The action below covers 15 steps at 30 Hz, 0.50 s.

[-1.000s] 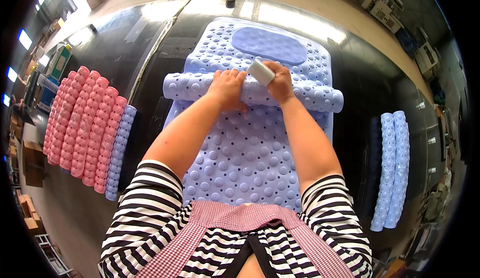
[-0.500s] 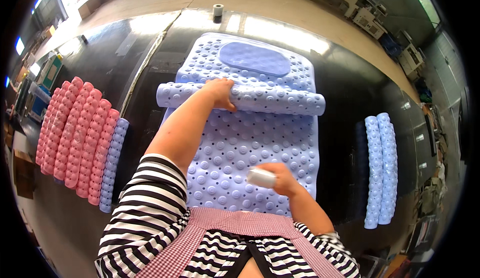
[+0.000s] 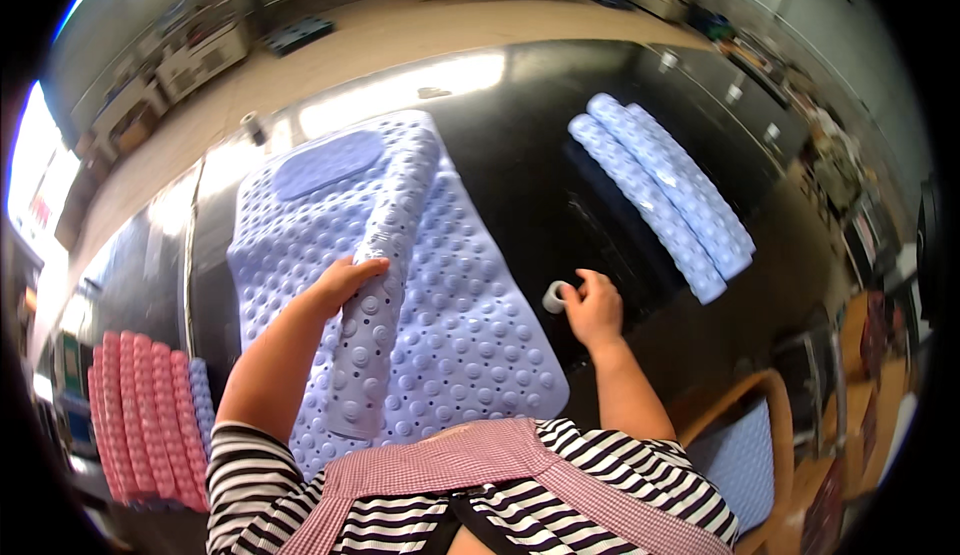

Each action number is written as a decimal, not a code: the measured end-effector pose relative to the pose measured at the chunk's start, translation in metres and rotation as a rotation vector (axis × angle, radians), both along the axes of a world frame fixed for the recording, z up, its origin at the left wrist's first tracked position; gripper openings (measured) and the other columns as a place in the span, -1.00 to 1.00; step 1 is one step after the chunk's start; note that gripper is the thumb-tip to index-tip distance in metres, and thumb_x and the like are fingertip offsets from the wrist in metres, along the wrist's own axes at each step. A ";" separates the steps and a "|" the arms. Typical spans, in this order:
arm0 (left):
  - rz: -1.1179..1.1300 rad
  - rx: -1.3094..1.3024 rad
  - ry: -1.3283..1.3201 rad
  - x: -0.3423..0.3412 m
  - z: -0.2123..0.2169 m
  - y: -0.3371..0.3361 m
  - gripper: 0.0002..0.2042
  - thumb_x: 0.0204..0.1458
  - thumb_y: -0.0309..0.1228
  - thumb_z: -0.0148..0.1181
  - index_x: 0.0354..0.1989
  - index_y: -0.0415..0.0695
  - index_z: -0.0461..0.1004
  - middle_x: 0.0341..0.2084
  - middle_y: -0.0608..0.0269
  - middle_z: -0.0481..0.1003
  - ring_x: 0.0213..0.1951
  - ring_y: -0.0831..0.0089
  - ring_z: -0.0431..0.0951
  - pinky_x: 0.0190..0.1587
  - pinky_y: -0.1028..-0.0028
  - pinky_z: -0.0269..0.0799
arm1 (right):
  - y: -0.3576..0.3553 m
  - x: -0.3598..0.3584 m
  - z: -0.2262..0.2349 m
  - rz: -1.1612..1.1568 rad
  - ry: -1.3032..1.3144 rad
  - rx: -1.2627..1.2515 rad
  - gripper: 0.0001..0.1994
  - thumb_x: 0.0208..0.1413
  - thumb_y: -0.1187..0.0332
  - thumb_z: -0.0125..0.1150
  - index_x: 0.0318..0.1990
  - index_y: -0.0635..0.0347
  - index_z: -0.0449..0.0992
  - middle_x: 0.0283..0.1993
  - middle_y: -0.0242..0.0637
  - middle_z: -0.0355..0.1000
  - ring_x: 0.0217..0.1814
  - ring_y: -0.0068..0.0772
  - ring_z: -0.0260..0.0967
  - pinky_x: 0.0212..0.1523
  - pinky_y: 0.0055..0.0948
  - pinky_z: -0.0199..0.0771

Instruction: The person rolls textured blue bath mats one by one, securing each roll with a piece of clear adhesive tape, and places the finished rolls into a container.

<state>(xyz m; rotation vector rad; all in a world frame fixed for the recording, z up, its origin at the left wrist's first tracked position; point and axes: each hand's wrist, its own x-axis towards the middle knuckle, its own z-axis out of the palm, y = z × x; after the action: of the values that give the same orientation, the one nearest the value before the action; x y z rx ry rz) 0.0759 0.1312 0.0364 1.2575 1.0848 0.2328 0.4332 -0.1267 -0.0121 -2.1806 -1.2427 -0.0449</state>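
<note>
My left hand (image 3: 345,285) is closed round a rolled-up blue bath mat (image 3: 378,305), which lies slanting over a flat blue bath mat (image 3: 470,330). Round bumps and small holes cover both, and a smooth oval pad (image 3: 330,165) marks the flat mat's far end. To the right of the mats, my right hand (image 3: 597,312) is beside a small whitish tape roll (image 3: 554,297) on the black table. Its thumb is at the roll's edge and its fingers are loosely apart, not wrapped round it.
Two blue rolled mats (image 3: 660,195) lie at the table's right. Several pink rolled mats (image 3: 150,415) and a blue one stand in a row at the left. A small roll (image 3: 253,127) stands near the far edge. A chair (image 3: 775,405) is close on my right.
My view has swung right. The rolled mat, crosswise before, now points away from me in my left hand. My right hand has carried the tape roll off the mat to the table and loosened its hold.
</note>
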 end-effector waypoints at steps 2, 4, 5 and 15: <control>0.029 -0.063 -0.116 0.037 -0.008 -0.014 -0.42 0.10 -0.02 0.36 0.12 -0.23 0.47 -0.12 0.07 0.61 -0.15 0.28 0.65 -0.06 0.26 0.58 | -0.023 -0.037 0.018 0.216 0.404 0.219 -0.70 0.20 0.37 0.34 0.04 0.26 0.54 -0.21 -0.24 0.54 -0.19 -0.42 0.50 -0.13 -0.40 0.53; 0.071 -0.166 -0.329 0.085 -0.012 -0.028 -0.39 0.13 0.00 0.35 0.18 -0.21 0.40 -0.14 0.11 0.60 -0.19 0.33 0.64 -0.09 0.30 0.59 | -0.055 -0.051 0.006 0.466 0.927 0.187 -0.60 0.32 0.30 0.27 0.22 0.26 0.42 -0.09 -0.32 0.52 -0.06 -0.55 0.45 0.02 -0.48 0.50; 0.097 -0.128 -0.337 0.114 -0.013 -0.038 -0.38 0.13 0.00 0.35 0.19 -0.21 0.39 -0.14 0.11 0.60 -0.19 0.33 0.64 -0.10 0.29 0.59 | -0.070 -0.057 0.003 0.530 1.127 0.207 -0.47 0.33 0.14 0.27 0.30 0.24 0.34 0.01 -0.30 0.48 0.06 -0.53 0.43 0.11 -0.49 0.45; -0.064 0.018 -0.762 0.329 0.033 -0.153 -0.35 0.12 -0.22 0.43 0.27 -0.23 0.24 -0.01 0.13 0.52 -0.05 0.31 0.58 0.09 0.27 0.51 | -0.166 0.031 0.017 0.356 1.326 0.533 -0.09 -0.02 0.33 0.59 0.47 0.22 0.17 0.32 -0.24 0.37 0.34 -0.30 0.33 0.38 -0.25 0.30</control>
<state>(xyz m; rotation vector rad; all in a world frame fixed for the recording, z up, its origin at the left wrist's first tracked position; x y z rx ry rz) 0.4052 -0.0214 0.0691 1.0738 0.3854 0.6148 0.4642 -0.2922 0.0047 -1.0406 -0.6435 0.9350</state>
